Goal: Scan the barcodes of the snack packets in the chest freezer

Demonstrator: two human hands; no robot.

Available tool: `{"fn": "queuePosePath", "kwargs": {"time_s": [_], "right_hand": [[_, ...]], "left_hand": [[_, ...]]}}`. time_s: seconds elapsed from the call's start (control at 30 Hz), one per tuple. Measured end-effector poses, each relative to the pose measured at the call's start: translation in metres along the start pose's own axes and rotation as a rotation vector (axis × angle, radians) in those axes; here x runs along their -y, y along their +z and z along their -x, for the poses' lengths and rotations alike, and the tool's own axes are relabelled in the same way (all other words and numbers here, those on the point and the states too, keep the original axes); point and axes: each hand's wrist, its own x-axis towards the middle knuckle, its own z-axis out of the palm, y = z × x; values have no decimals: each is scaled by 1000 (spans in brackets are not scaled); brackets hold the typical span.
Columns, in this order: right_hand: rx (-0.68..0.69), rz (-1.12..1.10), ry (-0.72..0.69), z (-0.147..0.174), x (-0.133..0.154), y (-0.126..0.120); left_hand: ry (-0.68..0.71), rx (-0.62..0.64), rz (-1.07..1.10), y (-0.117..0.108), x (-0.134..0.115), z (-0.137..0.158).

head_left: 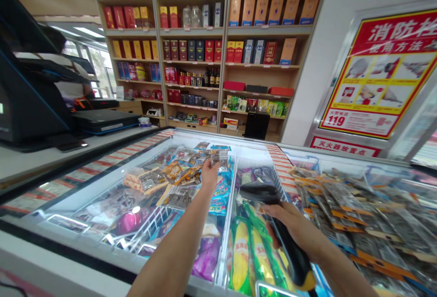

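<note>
**Packet and scanner held over freezer**

Writing: red poster (382, 74) on the wall behind the freezer (224, 251), toward its right end, reads 消防栓 with 使用方法 below, then 火警电话 and 119. Sign (344, 146) under it: 灭火器放置点. Corn packs (241, 247) inside the freezer carry characters beginning 玉米.

Packet: small and flat, with a clear, shiny front and greyish contents; print too small to read. The packet (223, 158) is above the freezer's far middle part, its lower edge pinched between thumb and fingers of the left hand (210, 173). Scanner (290, 244): black, yellow-orange at the handle's end; right hand (290, 219) has its fingers closed around the handle, over the freezer's corn section.

Containers: freezer's left section has a white wire basket (150, 229); blue packets (220, 192) lie beside the divider. Orange-edged packets (344, 215) heap at freezer's right; cannot tell whether inside or on top. Shelves (191, 33) behind the freezer hold boxes and bottles.
</note>
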Motion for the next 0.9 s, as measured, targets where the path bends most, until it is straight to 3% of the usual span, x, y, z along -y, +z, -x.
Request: {"fn": "queuePosePath", "kwargs": {"time_s": [0.27, 0.5, 0.9], "right_hand": [[-48, 55, -27, -2, -1, -1], [-25, -56, -65, -5, -3, -6], [-51, -72, 12, -5, -3, -3]], "left_hand": [[1, -23, -3, 0, 2, -2], [-16, -16, -14, 0, 0, 0], [0, -21, -54, 0, -1, 1]]}}
